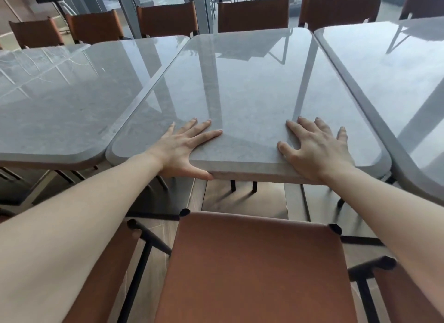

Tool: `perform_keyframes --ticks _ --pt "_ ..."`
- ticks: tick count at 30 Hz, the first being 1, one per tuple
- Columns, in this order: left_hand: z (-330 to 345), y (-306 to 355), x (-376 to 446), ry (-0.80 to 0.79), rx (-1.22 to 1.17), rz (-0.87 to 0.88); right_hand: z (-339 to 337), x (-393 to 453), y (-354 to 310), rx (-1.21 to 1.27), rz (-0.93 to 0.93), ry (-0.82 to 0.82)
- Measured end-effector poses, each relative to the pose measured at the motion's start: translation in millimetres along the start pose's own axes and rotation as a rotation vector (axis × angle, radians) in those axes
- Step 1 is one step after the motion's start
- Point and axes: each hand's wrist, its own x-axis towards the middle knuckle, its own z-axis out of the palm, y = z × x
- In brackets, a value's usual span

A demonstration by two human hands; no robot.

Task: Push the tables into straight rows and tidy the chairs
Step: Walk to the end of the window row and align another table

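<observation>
A grey stone-topped middle table (249,89) stands between a left table (60,101) and a right table (394,70), skewed so its near edge juts out past the left one. My left hand (185,147) lies with straight fingers on the top near the front edge, its thumb hooked under that edge. My right hand (314,149) rests flat on the top near the front edge, fingers spread. A brown leather chair (254,269) with a black frame stands right below me, between my arms.
Several brown chairs (252,15) line the far side of the tables before a glass wall. More brown chairs flank the near one at left (101,274) and right (408,296). Black table legs (242,185) show under the middle table.
</observation>
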Motion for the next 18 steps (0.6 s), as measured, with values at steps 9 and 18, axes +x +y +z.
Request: perform_keyframes --ticks 9,18 --pt "0.6 1.2 -0.9 -0.024 -0.004 -0.020 4.7 3.3 3.5 -0.044 -0.008 -0.037" --pt "-6.6 28.4 -1.7 -0.061 -0.162 -0.185 -0.6 1.2 3.8 -0.054 -0.019 -0.094"
